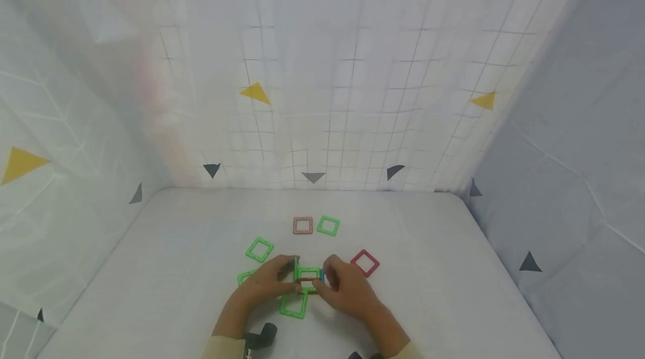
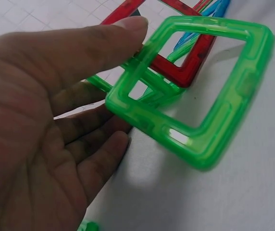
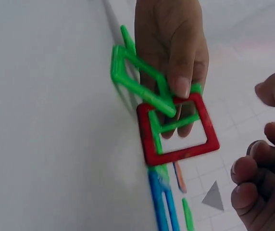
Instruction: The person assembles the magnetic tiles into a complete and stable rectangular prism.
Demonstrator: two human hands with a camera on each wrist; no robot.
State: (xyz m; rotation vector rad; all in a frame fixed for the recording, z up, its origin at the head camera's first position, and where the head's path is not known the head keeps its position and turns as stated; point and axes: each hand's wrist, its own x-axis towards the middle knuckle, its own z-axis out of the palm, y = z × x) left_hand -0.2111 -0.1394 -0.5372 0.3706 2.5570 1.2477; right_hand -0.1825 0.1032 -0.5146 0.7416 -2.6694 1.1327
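Note:
My left hand (image 1: 264, 280) pinches a small structure of square magnetic tiles, its thumb on the corner where a red tile (image 3: 212, 130) meets a tilted green tile (image 2: 233, 110). The green tile juts toward me. The red tile stands upright, with more green tiles behind it and blue tiles (image 3: 156, 197) at the structure's right end. My right hand (image 1: 350, 292) is beside that blue end, fingers loosely curled. In the right wrist view it appears apart from the tiles, with nothing in its fingers. The left fingertips are partly hidden behind the tiles.
Loose square tiles lie flat on the white table: an orange one (image 1: 303, 233) and a green one (image 1: 326, 233) farther back, a red one (image 1: 359, 269) right of my right hand, a green one (image 1: 254, 257) at left. Another green tile (image 1: 240, 280) is partly covered by my left hand.

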